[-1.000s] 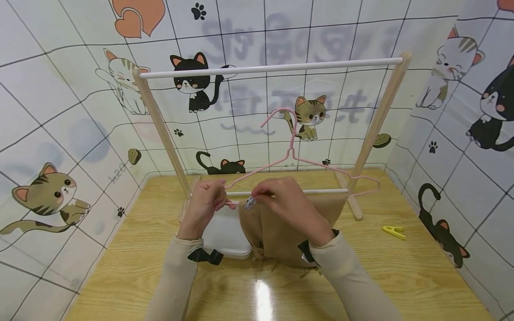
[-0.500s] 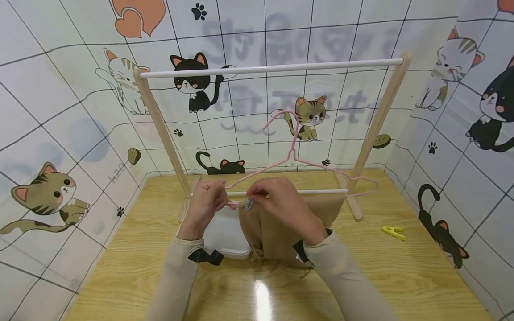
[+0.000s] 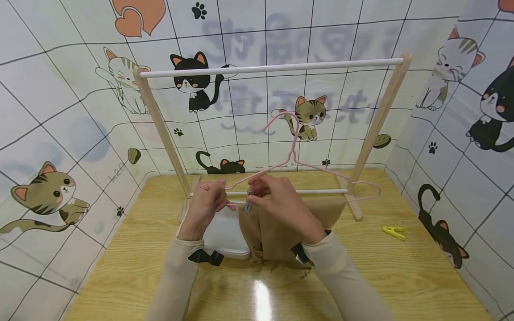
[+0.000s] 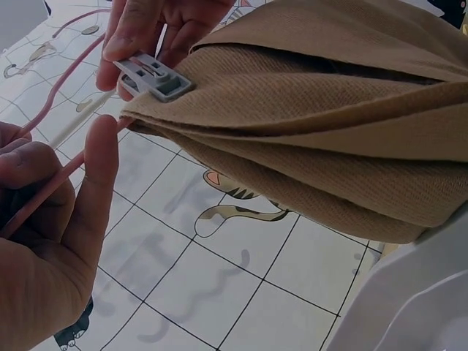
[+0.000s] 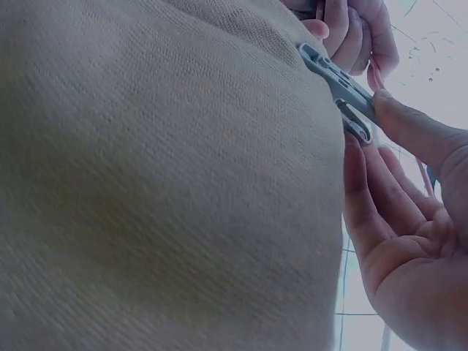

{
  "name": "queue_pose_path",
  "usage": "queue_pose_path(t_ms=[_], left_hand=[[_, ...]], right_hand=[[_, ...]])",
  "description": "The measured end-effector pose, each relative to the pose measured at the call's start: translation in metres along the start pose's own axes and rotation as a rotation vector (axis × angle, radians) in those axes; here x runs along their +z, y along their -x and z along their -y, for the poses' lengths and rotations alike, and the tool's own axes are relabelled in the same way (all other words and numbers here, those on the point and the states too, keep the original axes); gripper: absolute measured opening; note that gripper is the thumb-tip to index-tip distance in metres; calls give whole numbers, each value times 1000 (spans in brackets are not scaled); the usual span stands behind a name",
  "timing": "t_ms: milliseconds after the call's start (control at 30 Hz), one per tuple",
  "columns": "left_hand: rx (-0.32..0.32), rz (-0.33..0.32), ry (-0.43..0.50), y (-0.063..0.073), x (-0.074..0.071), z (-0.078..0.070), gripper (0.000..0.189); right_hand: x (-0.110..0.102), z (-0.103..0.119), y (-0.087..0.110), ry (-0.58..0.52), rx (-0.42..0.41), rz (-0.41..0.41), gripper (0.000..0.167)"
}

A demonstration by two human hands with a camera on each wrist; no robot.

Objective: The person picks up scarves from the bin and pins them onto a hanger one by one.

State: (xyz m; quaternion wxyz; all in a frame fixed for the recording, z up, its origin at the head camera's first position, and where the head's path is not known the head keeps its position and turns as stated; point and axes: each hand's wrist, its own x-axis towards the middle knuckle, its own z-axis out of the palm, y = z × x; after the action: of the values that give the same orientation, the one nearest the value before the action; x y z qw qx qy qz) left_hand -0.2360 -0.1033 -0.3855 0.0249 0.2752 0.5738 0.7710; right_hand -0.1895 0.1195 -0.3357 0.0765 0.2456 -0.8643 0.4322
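My left hand (image 3: 204, 206) grips the left end of a pink clothes hanger (image 3: 292, 145), whose hook points up. A brown cloth (image 3: 281, 236) hangs folded over the hanger's lower bar, with stringy ends at its bottom. Between the thumb and fingers of my right hand (image 3: 283, 203) is a grey clothespin (image 3: 247, 207). In the left wrist view the clothespin (image 4: 170, 84) sits over the cloth's upper left edge, next to the bar. The right wrist view shows thumb and fingers on the ends of the clothespin (image 5: 336, 79); part of its jaws is hidden by cloth.
A wooden rack with a white top rail (image 3: 273, 68) and a lower white rod stands behind the hanger. A white container (image 3: 226, 236) lies left of the cloth. To the right, a yellow clothespin (image 3: 394, 232) rests on the wooden table (image 3: 132, 276).
My right hand has shifted slightly left with the grey clothespin, which has turned more upright and now lies at the cloth's left edge. My left hand stays on the hanger.
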Motion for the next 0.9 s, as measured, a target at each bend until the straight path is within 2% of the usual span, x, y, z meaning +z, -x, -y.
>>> queue_pose_path(t_ms=[200, 367, 500, 667, 900], left_hand=[[10, -18, 4, 0, 1, 1, 55], [15, -8, 18, 1, 1, 3, 55], [-5, -3, 11, 1, 0, 4, 54], [-38, -15, 5, 2, -1, 3, 53], [-37, -12, 21, 2, -3, 1, 53]], right_hand=[[4, -3, -1, -78, 77, -4, 31], [5, -4, -2, -120, 120, 7, 30], [6, -4, 1, -142, 140, 8, 31], [8, -8, 5, -174, 109, -14, 33], [3, -17, 14, -186, 42, -100, 36]])
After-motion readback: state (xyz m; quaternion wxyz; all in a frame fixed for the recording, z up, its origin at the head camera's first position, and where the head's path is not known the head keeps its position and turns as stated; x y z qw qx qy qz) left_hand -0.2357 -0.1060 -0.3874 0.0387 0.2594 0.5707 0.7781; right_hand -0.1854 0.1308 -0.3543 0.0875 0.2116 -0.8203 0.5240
